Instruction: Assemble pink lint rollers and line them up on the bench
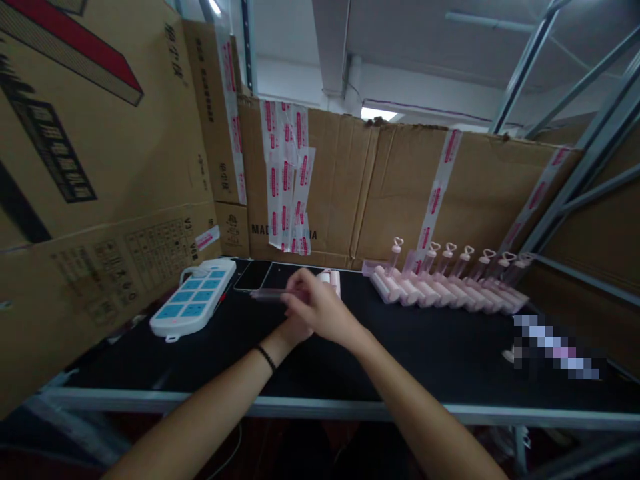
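My right hand (327,308) is closed over the middle of the table, its thumb and fingertips pinched at the right end of a thin, clear pinkish tube (267,294). The tube points left and is blurred. Beneath and behind it is my left hand (299,328), with a dark beaded band on the wrist. Its fingers are mostly hidden, so I cannot see its grip. Just beyond my right hand lie pale pink cylinders (335,281), partly covered by it.
On the right stands a row of pale pink tubes (430,293), with several clear heart-topped wands (447,257) upright behind. A white power strip (195,300) and a dark phone (253,275) lie left. Cardboard walls (390,193) enclose the black table (400,367). A pixelated patch covers the right.
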Action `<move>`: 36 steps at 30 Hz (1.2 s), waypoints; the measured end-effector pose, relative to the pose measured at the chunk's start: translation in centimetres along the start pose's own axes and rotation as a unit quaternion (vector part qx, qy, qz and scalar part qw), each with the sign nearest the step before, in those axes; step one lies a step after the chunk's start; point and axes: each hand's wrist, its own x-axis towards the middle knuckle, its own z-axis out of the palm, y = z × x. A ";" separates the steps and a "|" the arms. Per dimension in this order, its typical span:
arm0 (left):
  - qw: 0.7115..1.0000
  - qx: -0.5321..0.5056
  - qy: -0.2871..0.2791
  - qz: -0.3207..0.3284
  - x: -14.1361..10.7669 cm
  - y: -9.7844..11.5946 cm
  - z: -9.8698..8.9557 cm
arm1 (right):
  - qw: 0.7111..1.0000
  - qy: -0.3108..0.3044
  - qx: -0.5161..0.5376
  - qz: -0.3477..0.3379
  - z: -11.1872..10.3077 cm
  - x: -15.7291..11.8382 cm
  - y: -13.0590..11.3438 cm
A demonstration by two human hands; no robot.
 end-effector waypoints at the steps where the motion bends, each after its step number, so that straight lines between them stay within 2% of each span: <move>1: 1.000 -0.002 -0.004 0.001 0.0 0.1 0.0 | 0.998 0.041 0.048 0.028 -1.9 -1.1 0.2; 3: 1.000 -0.007 -0.021 -0.004 0.1 0.5 0.2 | 0.985 0.124 0.102 0.063 -5.5 -3.5 1.0; 5: 0.999 -0.015 -0.029 -0.015 0.2 1.0 0.7 | 0.971 0.196 0.101 0.086 -8.3 -5.7 2.4; 8: 0.998 -0.023 -0.039 -0.034 0.1 1.4 1.2 | 0.960 0.234 0.102 0.112 -10.6 -8.3 4.7; 12: 0.998 -0.006 -0.057 -0.035 -0.4 1.4 1.4 | 0.968 0.195 0.095 0.124 -10.3 -9.7 6.7; 18: 0.998 0.015 -0.060 -0.021 -1.1 1.7 1.8 | 0.972 0.185 0.084 0.121 -9.5 -9.6 7.6; 23: 0.997 0.028 -0.074 -0.012 -1.6 1.7 2.1 | 0.979 0.175 0.047 0.093 -9.8 -9.9 7.7; 27: 0.996 0.033 -0.082 -0.022 -1.9 1.7 2.3 | 0.984 0.166 -0.023 0.067 -10.0 -10.2 7.6; 36: 0.996 0.002 -0.073 -0.045 -2.2 2.3 2.7 | 0.980 0.117 -0.162 -0.022 -11.0 -9.6 6.0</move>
